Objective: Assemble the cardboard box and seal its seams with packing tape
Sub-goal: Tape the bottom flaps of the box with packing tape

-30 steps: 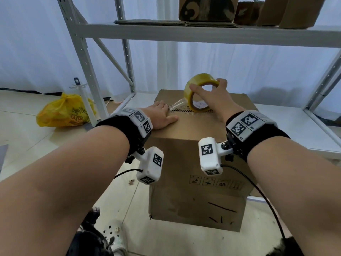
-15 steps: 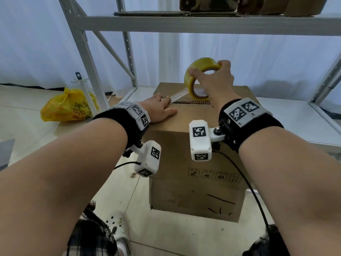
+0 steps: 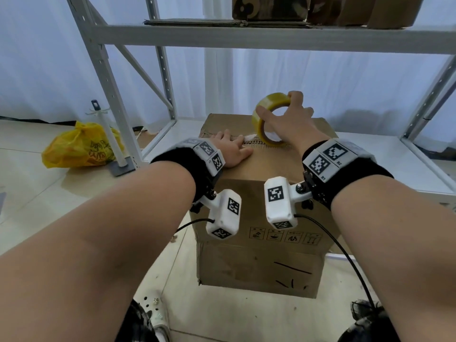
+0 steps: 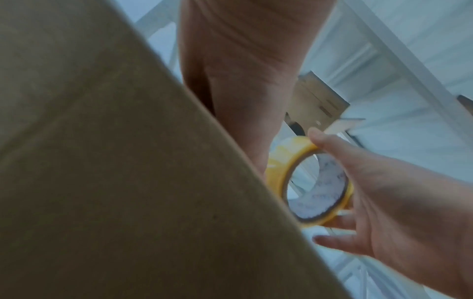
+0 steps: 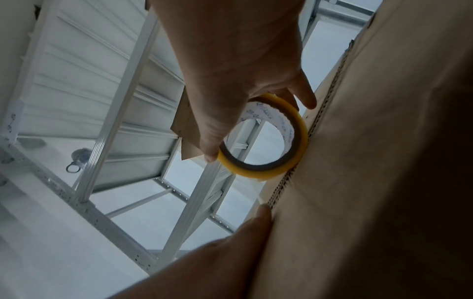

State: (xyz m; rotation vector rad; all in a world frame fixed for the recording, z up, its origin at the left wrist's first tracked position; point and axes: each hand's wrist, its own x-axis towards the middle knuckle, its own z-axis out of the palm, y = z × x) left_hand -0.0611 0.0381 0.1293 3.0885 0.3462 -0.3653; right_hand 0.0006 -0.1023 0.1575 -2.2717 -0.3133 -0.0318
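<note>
Right hand (image 3: 287, 119) fingers clamp tape roll (image 3: 267, 119) — left hand (image 3: 230, 151) flat on box (image 3: 259, 243).

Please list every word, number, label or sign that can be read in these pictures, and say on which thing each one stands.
No text here can be read with certainty.
Cardboard box: a row of four handling pictograms, no words; dark pen strokes below, not letters.
Tape roll: blue print on the inner core, too blurred to read.
Yellow plastic bag: dark print, crumpled, unreadable.
Wrist bands: square black-and-white code markers; small characters beside them, too small to read.
</note>
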